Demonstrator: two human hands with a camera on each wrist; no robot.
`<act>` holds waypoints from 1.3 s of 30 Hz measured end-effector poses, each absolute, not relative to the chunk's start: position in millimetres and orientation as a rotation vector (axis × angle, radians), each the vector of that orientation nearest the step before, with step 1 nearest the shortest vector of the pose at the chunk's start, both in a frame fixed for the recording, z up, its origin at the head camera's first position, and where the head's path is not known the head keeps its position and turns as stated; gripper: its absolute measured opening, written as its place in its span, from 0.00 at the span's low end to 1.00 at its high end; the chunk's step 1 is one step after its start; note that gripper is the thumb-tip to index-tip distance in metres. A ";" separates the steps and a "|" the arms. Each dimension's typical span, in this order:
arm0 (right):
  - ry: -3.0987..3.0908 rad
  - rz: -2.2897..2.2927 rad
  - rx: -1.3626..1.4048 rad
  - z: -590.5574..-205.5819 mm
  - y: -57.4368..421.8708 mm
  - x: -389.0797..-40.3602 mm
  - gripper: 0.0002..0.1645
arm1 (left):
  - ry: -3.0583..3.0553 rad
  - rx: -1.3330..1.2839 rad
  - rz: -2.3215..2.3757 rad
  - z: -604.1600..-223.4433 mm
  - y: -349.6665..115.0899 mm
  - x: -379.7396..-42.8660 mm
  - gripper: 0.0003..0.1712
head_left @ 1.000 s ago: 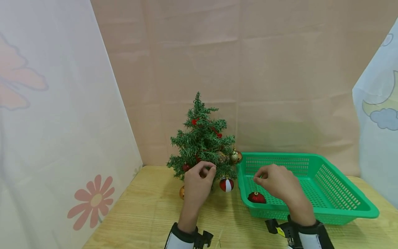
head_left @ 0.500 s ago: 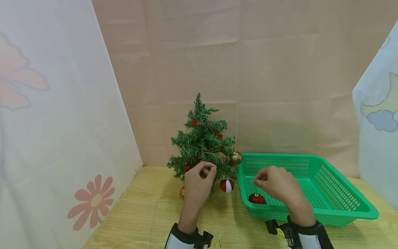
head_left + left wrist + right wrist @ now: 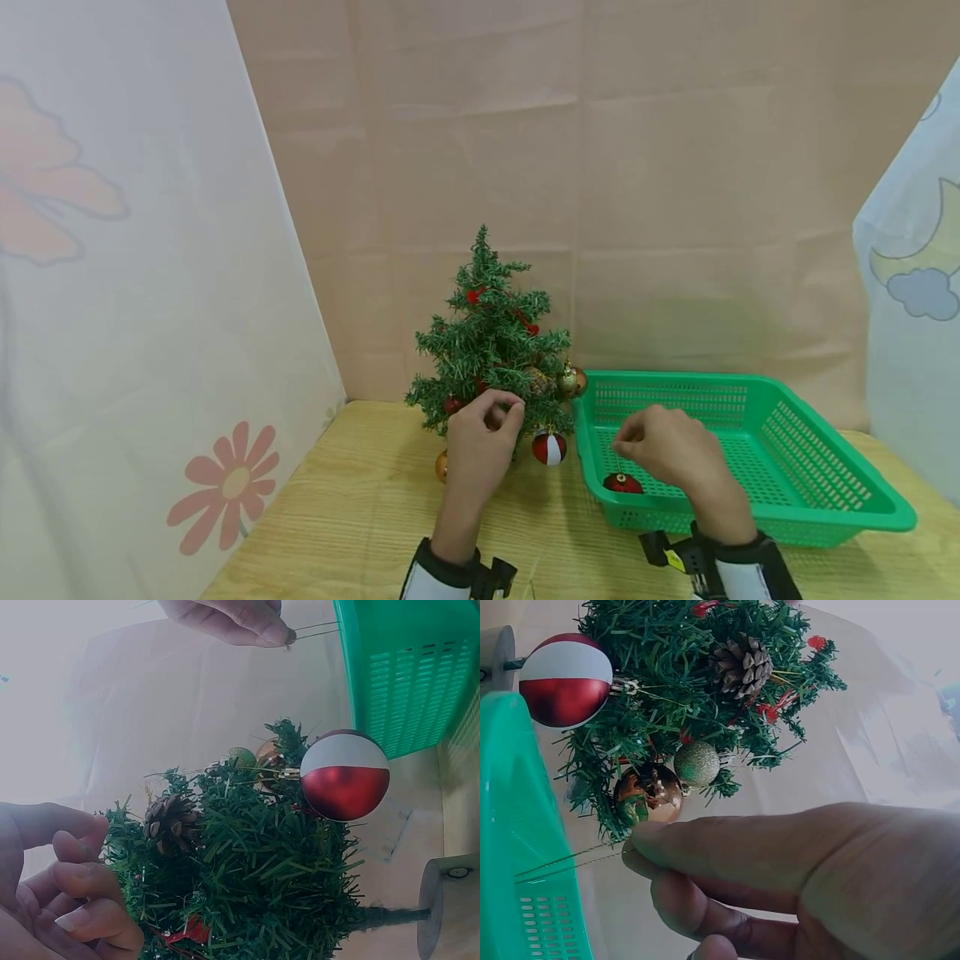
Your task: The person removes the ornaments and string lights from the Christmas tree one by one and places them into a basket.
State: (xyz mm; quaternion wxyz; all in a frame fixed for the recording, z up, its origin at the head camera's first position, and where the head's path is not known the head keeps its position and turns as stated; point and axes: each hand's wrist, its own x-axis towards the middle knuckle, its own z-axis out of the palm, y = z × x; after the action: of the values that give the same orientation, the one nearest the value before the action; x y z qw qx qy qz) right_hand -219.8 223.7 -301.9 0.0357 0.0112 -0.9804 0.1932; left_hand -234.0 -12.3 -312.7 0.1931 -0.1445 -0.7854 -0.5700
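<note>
My right hand [image 3: 671, 446] pinches a thin gold string [image 3: 570, 862] between thumb and forefinger over the left part of the green basket [image 3: 832, 518]. From that string hangs a red Christmas bauble [image 3: 622, 483], its lower part hidden behind the basket's front rim. My left hand [image 3: 483, 433] is in front of the small Christmas tree [image 3: 491, 333], fingers loosely curled with nothing seen between them. Whether it touches the branches, I cannot tell. Low on the tree's right side hangs a red and white bauble [image 3: 345, 776].
Beside the basket's left rim, a gold glitter bauble [image 3: 697, 763] and a shiny copper one [image 3: 651, 796] hang on the tree. There is a pine cone [image 3: 172, 823] among the branches. Another gold bauble [image 3: 441, 465] hangs low left. A wooden table [image 3: 322, 500] lies beneath.
My right hand has sunk slightly, and the red bauble sits a little lower behind the basket rim. The left hand has stayed at the tree; the head view has shifted a little.
</note>
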 end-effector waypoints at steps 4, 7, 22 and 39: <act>-3.017 0.576 0.061 -304.8 222.2 -220.8 0.03 | -2.204 -0.398 -1.592 -312.7 -13.2 -232.7 0.06; -3.019 0.563 0.078 -305.3 222.2 -221.7 0.03 | -2.200 -0.406 -1.588 -312.1 -13.0 -233.2 0.05; -3.032 0.532 0.094 -301.4 223.0 -220.2 0.05 | -2.146 -0.414 -1.585 -308.0 -15.0 -234.6 0.05; -3.066 0.524 0.084 -297.3 224.6 -220.8 0.07 | -2.147 -0.459 -1.596 -305.5 -17.9 -235.6 0.07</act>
State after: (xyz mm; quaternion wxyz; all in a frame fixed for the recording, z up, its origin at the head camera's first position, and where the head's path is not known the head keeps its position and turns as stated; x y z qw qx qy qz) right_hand -220.8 224.6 -297.3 0.0151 0.0269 -0.9853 0.1683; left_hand -235.6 -17.9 -305.5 0.2121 -0.1652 -0.7731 -0.5745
